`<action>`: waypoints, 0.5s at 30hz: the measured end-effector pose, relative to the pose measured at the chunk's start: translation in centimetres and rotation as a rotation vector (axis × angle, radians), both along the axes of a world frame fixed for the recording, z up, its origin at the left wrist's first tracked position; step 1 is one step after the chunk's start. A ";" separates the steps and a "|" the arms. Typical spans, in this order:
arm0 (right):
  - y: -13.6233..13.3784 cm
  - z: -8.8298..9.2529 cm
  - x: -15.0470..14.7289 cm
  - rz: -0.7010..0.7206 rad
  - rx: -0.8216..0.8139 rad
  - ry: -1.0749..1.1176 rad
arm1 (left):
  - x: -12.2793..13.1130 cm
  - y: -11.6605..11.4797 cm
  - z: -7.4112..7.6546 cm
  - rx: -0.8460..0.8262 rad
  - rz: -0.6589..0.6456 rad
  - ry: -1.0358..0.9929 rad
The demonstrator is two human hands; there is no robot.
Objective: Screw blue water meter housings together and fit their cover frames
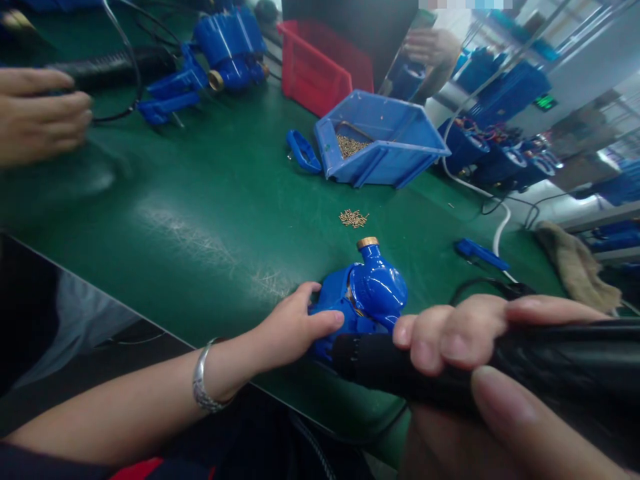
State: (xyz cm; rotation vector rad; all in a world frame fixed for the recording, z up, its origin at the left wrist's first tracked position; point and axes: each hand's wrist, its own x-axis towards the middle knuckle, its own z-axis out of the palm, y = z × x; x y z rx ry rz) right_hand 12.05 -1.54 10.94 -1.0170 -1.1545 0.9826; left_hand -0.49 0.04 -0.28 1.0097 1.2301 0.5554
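Observation:
My left hand (293, 330), with a silver bracelet at its wrist, grips the side of a blue water meter (381, 288) with a brass threaded end. My right hand (457, 340) is wrapped round a black electric screwdriver (565, 363) lying almost level. Its front end sits at the near side of the meter, and the tip is hidden from me. A small pile of brass screws (353, 218) lies on the green table (240, 193) just beyond the meter.
A blue bin (395, 163) of screws stands behind the pile, beside a blue cover (303, 152) and a red bin (313, 77). At left, a co-worker's hand (43, 117) is near another black tool (120, 67) and a blue meter (233, 50). A cloth (575, 263) lies right.

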 end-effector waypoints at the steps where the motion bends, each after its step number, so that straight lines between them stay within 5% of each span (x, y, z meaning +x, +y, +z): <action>1: 0.0 -0.2 -0.2 -0.017 0.016 0.036 | 0.1 -0.1 0.0 -0.002 0.016 -0.006; 15: 0.2 -0.4 -1.1 -0.069 -0.034 0.115 | 0.5 -0.1 0.5 -0.093 0.096 -0.047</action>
